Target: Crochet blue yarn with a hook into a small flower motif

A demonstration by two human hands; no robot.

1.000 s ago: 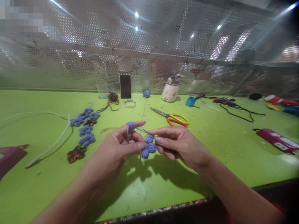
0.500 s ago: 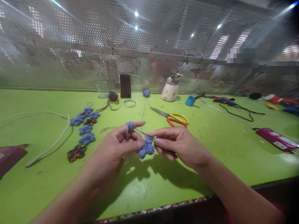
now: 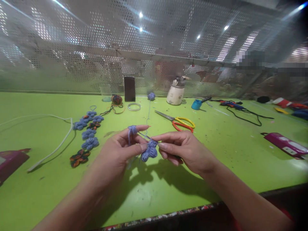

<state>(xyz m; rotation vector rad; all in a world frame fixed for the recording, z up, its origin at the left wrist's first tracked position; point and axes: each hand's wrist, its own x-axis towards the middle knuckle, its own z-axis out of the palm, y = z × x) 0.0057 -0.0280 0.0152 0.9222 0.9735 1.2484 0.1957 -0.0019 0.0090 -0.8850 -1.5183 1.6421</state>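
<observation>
Between my hands is a blue-purple crochet flower (image 3: 149, 151) with puffy petals. My left hand (image 3: 120, 147) pinches its left edge between thumb and fingers, and yarn is wound round the outstretched index finger. My right hand (image 3: 183, 147) grips a thin crochet hook (image 3: 143, 135), whose shaft points left through the top of the flower; its handle is mostly hidden in the fingers. A strand runs from the work back to a small blue-purple yarn ball (image 3: 151, 96). Beyond my right hand lie scissors (image 3: 176, 121) with yellow and red handles.
Finished blue and dark multicolour flowers (image 3: 89, 143) lie left on the green table (image 3: 154, 199). At the back are a multicolour yarn ball (image 3: 116, 100), a phone (image 3: 129, 89), a tape ring (image 3: 134, 106) and a bottle (image 3: 175, 93). A purple power strip (image 3: 285, 144) sits right, a white cable (image 3: 64, 138) left.
The flower has shifted slightly left and up, tilting a little with my left hand. My right hand stays nearly in place, still holding the hook.
</observation>
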